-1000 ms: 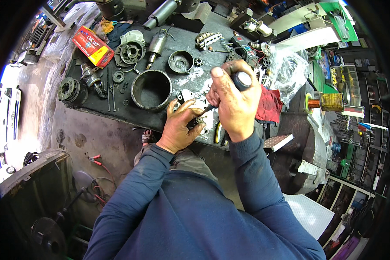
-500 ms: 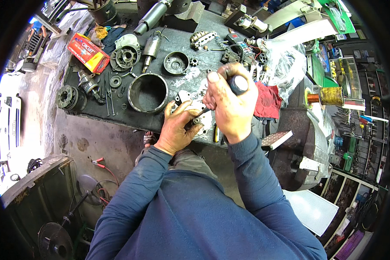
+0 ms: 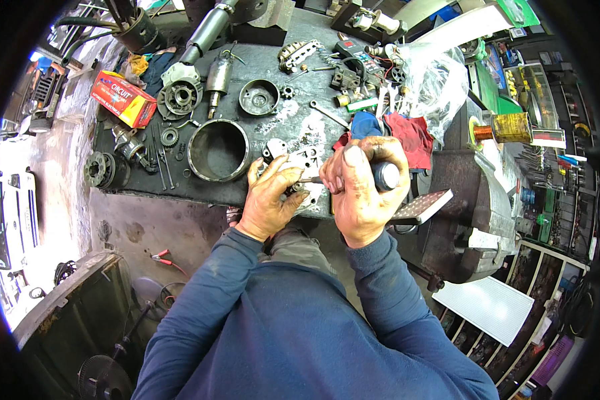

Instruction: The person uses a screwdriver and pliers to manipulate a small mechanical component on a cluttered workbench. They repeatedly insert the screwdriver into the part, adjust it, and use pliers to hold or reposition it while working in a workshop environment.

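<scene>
My right hand (image 3: pixel 363 193) is closed round the dark handle of a screwdriver (image 3: pixel 385 177), whose rounded butt end points right. Its thin shaft (image 3: pixel 311 179) runs left to the fingers of my left hand (image 3: pixel 267 207). Between that thumb and fingertips, at the bench's near edge, I pinch a small dark metal part (image 3: pixel 293 191). Fingers hide most of it, and exactly where the screwdriver tip touches cannot be made out. Just beyond lies a light metal casting (image 3: pixel 277 147). To the left of my left hand stands an open steel cylinder (image 3: pixel 220 151).
A red cloth (image 3: pixel 413 140) and a blue cloth (image 3: pixel 367 124) lie beyond my right hand, near a wrench (image 3: pixel 329 114). Farther back are a shallow metal cup (image 3: pixel 259 98) and an armature (image 3: pixel 218 79). A red and yellow box (image 3: pixel 123 99) sits at the left.
My right hand has come down and to the right, and the screwdriver now lies flatter. My left hand keeps its pinch. The whole view has shifted slightly, uncovering the blue cloth and wrench.
</scene>
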`<move>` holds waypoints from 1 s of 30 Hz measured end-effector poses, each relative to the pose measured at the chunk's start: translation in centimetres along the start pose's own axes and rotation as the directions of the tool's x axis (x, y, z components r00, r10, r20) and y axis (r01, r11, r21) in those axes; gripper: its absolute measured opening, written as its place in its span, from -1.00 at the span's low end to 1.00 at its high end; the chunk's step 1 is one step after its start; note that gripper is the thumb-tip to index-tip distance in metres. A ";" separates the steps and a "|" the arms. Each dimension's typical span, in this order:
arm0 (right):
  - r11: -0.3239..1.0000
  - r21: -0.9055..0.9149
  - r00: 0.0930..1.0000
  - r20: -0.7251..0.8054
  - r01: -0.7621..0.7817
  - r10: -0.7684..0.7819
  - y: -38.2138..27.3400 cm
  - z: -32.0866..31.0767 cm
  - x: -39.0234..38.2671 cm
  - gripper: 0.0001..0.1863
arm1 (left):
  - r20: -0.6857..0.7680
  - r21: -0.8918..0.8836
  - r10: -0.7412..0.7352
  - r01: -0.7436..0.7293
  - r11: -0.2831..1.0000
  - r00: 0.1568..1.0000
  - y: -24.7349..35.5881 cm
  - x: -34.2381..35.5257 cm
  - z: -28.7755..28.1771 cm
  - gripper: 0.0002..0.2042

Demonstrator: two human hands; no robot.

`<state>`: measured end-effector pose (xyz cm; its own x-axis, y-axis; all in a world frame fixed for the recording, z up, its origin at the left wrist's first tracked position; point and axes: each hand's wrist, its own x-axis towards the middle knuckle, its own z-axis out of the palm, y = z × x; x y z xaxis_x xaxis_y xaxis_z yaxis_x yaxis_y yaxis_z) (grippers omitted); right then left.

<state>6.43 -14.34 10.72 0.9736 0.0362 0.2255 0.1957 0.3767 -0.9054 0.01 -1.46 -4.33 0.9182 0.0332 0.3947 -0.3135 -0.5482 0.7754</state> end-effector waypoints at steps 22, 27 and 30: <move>0.989 0.133 0.996 0.051 0.060 -0.067 -1.7 -1.6 -3.2 -0.78 | 0.005 -0.010 0.050 -0.050 0.999 0.999 -0.7 0.0 0.0 -0.65; 0.994 0.073 0.986 0.140 0.082 -0.091 -1.8 -1.6 -3.3 -0.77 | 0.018 -0.017 0.046 -0.046 0.999 0.999 -0.8 -0.1 0.0 -0.66; 0.995 -0.014 0.974 0.209 0.096 -0.091 -2.0 -1.9 -3.4 -0.76 | 0.020 -0.001 0.042 -0.042 0.999 0.999 -0.8 -0.1 0.1 -0.65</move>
<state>2.92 -16.94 11.05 0.9055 0.1941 0.3774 0.2903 0.3654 -0.8844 0.20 -1.06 -5.03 0.9089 -0.0062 0.4169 -0.3518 -0.5481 0.7589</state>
